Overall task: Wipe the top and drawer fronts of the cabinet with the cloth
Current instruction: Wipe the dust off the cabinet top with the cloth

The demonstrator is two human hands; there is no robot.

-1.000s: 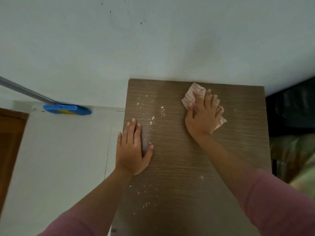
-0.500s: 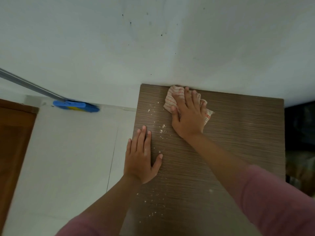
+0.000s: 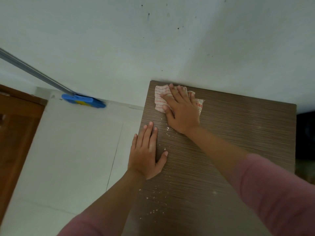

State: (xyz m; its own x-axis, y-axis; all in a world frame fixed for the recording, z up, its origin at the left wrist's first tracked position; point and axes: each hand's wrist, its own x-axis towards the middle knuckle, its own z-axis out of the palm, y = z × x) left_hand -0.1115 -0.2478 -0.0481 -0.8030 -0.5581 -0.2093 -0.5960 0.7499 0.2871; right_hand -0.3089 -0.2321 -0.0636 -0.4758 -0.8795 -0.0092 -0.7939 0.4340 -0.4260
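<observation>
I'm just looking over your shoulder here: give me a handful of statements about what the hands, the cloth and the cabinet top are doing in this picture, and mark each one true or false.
1. The right hand presses the cloth flat near the cabinet top's far left corner. True.
2. The left hand holds a second cloth. False: it lies flat and bare on the top, near the left edge.
3. Pale crumbs still lie on the near part of the top. True.
4. The cloth is plain blue. False: it is whitish with orange-red stripes.
5. A blue broom head rests on the floor by the wall. True.
6. The broom lies on the cabinet. False: it stands off to the left, apart from it.
</observation>
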